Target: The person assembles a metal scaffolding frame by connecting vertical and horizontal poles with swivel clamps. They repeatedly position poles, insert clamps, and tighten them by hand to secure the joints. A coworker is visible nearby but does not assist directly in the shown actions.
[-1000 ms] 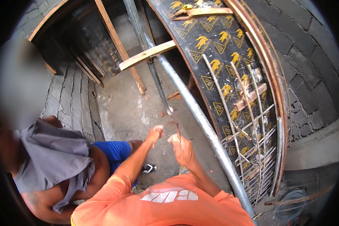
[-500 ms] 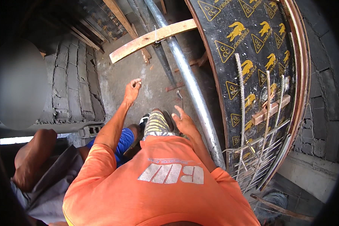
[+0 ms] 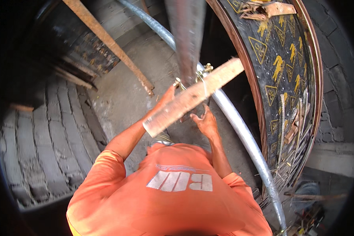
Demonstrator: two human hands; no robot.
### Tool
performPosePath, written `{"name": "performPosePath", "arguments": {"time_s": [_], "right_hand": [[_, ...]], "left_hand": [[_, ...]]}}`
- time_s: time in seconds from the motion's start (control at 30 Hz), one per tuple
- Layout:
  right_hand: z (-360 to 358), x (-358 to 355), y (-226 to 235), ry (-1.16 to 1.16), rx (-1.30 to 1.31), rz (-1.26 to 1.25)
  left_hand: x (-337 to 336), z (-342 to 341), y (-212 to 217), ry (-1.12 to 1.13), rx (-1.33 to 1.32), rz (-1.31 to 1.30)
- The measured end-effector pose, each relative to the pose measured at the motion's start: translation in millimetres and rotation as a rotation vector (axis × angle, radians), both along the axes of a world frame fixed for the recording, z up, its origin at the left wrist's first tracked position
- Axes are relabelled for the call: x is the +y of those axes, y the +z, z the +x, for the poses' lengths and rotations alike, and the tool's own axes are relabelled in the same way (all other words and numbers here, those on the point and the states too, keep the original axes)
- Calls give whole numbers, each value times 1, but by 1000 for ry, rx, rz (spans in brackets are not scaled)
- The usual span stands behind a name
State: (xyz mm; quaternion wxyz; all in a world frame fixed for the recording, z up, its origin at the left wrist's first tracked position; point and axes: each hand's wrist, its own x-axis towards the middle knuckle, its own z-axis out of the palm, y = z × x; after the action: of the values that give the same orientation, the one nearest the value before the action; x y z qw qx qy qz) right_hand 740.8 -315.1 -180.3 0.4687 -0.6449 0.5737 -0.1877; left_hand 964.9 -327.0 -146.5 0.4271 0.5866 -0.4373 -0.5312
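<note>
Where the wooden plank (image 3: 192, 96) slants across the middle of the frame, it crosses a dark upright pole (image 3: 187, 37) and is tied to it with thin wire (image 3: 204, 83), a brass-coloured clamp (image 3: 205, 68) sitting just above the crossing. The left hand (image 3: 168, 95) reaches up to the plank's upper edge beside the pole, its fingers touching the wood; whether they curl round anything I cannot tell. The right hand (image 3: 205, 122) is just under the plank, fingers partly bent and close together near a dangling end of wire, but whether they pinch it is unclear. A galvanised pipe (image 3: 240, 129) runs from the upper middle down to the lower right, passing behind the plank. To the right curves a black panel with yellow marks (image 3: 277, 59), with steel bars (image 3: 293, 129) leaning against it. A rusty bar (image 3: 110, 43) slants at upper left, above a concrete floor (image 3: 122, 102) and grey brickwork (image 3: 47, 149) at left.
</note>
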Motion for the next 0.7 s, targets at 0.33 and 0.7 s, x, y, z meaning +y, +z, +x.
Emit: {"name": "performPosePath", "arguments": {"time_s": [0.33, 0.7], "right_hand": [[30, 26, -84, -328, -333, -121], [81, 25, -85, -713, -302, -115]], "left_hand": [[-54, 25, 18, -531, 94, -235], [-77, 48, 16, -796, 33, -346]]}}
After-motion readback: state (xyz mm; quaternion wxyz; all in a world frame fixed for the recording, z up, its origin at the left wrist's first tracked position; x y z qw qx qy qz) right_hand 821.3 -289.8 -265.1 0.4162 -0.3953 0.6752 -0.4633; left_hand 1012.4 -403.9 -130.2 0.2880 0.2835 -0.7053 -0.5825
